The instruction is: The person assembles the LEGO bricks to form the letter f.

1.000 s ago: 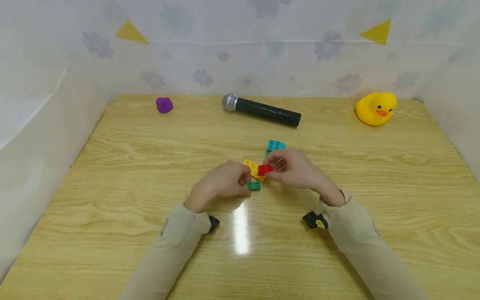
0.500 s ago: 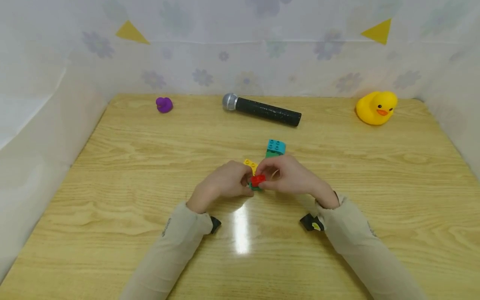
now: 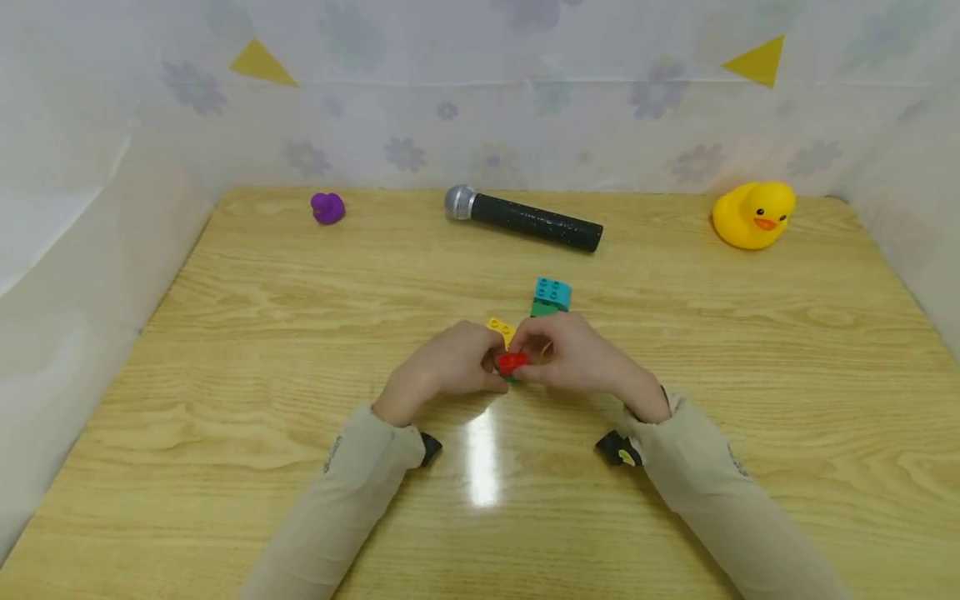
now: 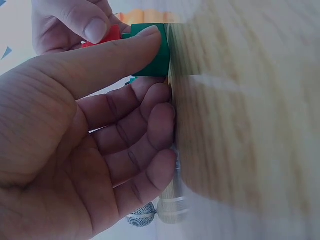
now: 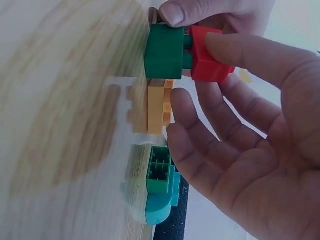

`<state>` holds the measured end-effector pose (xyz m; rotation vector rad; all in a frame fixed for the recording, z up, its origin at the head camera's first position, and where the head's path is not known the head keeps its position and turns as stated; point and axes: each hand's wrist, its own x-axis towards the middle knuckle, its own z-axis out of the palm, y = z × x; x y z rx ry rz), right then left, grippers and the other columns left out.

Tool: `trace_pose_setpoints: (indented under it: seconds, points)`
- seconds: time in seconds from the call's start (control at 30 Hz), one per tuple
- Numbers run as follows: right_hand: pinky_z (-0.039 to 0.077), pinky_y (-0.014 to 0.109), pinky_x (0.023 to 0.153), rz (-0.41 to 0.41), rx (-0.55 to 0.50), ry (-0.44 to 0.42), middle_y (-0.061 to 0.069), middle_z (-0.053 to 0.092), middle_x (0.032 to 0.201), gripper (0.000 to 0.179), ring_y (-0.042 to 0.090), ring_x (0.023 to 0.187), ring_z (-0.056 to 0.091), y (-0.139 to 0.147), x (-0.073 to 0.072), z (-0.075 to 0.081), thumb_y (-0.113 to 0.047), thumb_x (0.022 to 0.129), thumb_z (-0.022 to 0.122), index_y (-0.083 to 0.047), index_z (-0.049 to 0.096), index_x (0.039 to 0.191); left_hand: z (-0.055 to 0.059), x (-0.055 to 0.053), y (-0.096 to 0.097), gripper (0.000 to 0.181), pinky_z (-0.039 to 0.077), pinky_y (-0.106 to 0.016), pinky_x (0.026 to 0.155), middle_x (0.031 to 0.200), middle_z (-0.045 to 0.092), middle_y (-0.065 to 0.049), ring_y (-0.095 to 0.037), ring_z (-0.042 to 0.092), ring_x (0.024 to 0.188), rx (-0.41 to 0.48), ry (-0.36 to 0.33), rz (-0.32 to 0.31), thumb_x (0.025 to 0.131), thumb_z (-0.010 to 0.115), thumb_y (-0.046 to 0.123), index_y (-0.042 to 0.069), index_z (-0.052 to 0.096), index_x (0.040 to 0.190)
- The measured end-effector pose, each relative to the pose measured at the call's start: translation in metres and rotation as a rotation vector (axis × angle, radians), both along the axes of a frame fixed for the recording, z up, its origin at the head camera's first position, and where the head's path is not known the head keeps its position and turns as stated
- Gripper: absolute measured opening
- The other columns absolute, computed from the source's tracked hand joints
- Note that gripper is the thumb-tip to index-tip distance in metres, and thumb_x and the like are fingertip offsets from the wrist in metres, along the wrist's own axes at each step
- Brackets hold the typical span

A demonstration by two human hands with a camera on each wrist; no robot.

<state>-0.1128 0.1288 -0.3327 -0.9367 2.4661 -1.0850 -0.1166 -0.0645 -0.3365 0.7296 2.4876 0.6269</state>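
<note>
- Pinching the red brick, the right hand held it against a green brick (studs showed between them).
- The left hand gripped that green brick, which apparently rested on the tabletop, though partly hidden.
- Just beyond lay a yellow brick; farther back, a teal brick adjoined a second green brick.

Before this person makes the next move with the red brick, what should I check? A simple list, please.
1. Left hand steadying the green brick: ok.
2. Right hand pinching the red brick: ok.
3. Red brick lined up above the green one: ok, as far as the right wrist view shows.
4. Red brick pushed fully down: not ok; green studs show between them.
5. Yellow brick apart from the green: cannot tell; very close.
6. Microphone out of the way: ok.
</note>
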Motion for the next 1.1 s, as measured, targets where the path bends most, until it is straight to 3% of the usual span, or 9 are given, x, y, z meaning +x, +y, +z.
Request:
trace_pose_setpoints:
  seconds: [0.17,0.37,0.47,0.9,1.1]
  points:
    - [0.051,0.028,0.066,-0.022,0.017,-0.016,-0.002,0.068,0.082,0.014,0.010,0.072,0.060,-0.002,0.001,0.001,-0.005,0.079,0.077,-0.009,0.067,0.086,0.000,0.000,-0.002,0.020,0.042,-0.024,0.063,0.074,0.058,0.002,-0.013,0.052,0.068,0.033,-0.010,-0.019,0.082,0.077,0.023,0.010,0.063,0.089]
    - [0.052,0.027,0.066,-0.042,0.004,-0.029,0.000,0.068,0.083,0.014,0.011,0.073,0.062,-0.002,0.001,0.001,-0.001,0.077,0.077,-0.007,0.067,0.085,0.006,-0.002,-0.008,0.018,0.042,-0.024,0.062,0.073,0.057,0.001,-0.012,0.051,0.067,0.207,-0.003,-0.059,0.083,0.076,0.019,0.010,0.061,0.087]
    - [0.053,0.027,0.067,-0.046,0.003,-0.020,0.001,0.068,0.084,0.014,0.012,0.074,0.063,-0.002,0.000,0.001,0.000,0.076,0.077,-0.007,0.067,0.085,0.008,-0.002,-0.009,0.016,0.045,-0.023,0.063,0.075,0.061,0.002,-0.011,0.054,0.067,0.250,0.017,-0.068,0.084,0.075,0.017,0.009,0.061,0.086]
    - [0.052,0.026,0.066,-0.065,0.009,-0.009,0.001,0.068,0.081,0.015,0.012,0.073,0.062,-0.006,0.003,0.002,0.000,0.074,0.079,-0.006,0.068,0.082,0.011,0.002,-0.005,0.017,0.045,-0.021,0.061,0.073,0.061,0.002,-0.010,0.054,0.066,0.207,0.053,-0.038,0.083,0.075,0.012,0.010,0.059,0.078]
    - [0.052,0.026,0.062,-0.088,0.004,-0.063,0.001,0.067,0.079,0.013,0.011,0.068,0.062,-0.006,0.003,0.002,0.000,0.075,0.079,-0.006,0.069,0.081,0.011,0.002,-0.003,0.018,0.044,-0.021,0.060,0.071,0.060,0.003,-0.010,0.053,0.065,0.176,0.069,-0.027,0.083,0.076,0.012,0.010,0.059,0.076]
